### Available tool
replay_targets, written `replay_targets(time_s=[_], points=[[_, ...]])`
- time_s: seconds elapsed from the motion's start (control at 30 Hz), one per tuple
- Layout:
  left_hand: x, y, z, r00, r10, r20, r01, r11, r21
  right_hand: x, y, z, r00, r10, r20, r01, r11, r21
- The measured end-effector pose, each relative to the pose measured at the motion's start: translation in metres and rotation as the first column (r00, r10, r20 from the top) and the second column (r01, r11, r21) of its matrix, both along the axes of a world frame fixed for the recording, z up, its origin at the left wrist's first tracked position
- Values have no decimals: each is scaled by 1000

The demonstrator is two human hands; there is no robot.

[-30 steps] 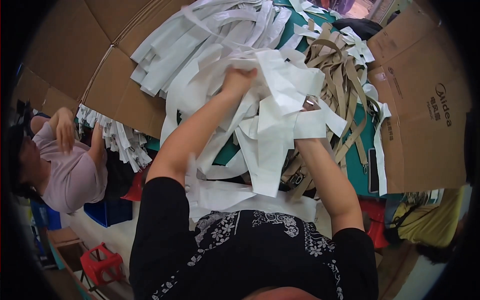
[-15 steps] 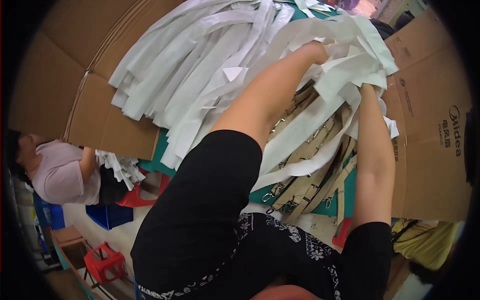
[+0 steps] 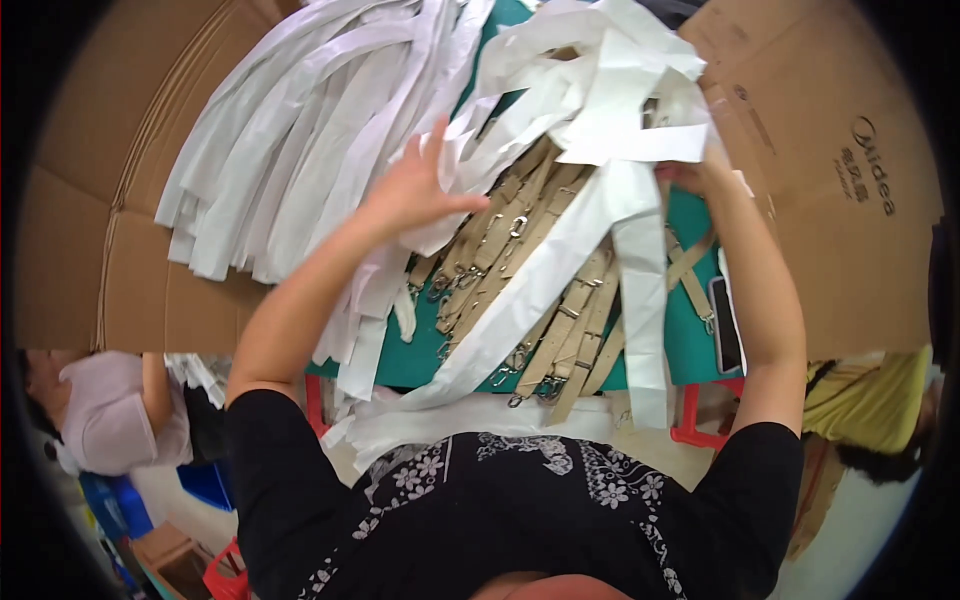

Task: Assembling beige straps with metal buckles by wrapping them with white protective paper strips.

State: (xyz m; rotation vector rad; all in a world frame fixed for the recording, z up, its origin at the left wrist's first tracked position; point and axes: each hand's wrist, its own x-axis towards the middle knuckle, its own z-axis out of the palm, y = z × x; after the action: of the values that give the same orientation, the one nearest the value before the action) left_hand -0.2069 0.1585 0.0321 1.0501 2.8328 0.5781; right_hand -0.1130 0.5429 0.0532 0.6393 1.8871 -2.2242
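Observation:
My left hand (image 3: 415,190) is open, fingers spread, above the white strips on the left of the beige straps, and holds nothing. At the right edge of the heap, my right hand (image 3: 703,174) has its fingers curled at the edge of a white strip (image 3: 630,145); the strip partly covers them. Between both hands lie several beige straps (image 3: 570,310) with metal buckles and snap hooks. A long white strip (image 3: 530,285) runs diagonally across them toward me. More white strips are piled loosely over the straps' far ends.
A large bundle of white strips (image 3: 300,150) covers the table's left. Cardboard walls (image 3: 70,250) rise at left, and a cardboard sheet (image 3: 800,230) at right. A phone (image 3: 724,325) lies on the green tabletop (image 3: 690,345). Other people (image 3: 115,415) sit at both sides.
My left hand has drawn back to the left and opened, away from the far strips. My right hand now shows at the strips' right edge. More of the straps are uncovered.

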Motion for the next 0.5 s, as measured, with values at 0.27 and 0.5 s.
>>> replay_targets(time_s=[0.27, 0.5], points=[[-48, 152, -16, 995, 67, 67, -84, 954, 289, 115, -111, 27, 926, -372, 68, 352, 780, -518], [-10, 147, 87, 928, -169, -331, 29, 921, -389, 162, -117, 33, 914, -378, -145, 353, 920, -171]])
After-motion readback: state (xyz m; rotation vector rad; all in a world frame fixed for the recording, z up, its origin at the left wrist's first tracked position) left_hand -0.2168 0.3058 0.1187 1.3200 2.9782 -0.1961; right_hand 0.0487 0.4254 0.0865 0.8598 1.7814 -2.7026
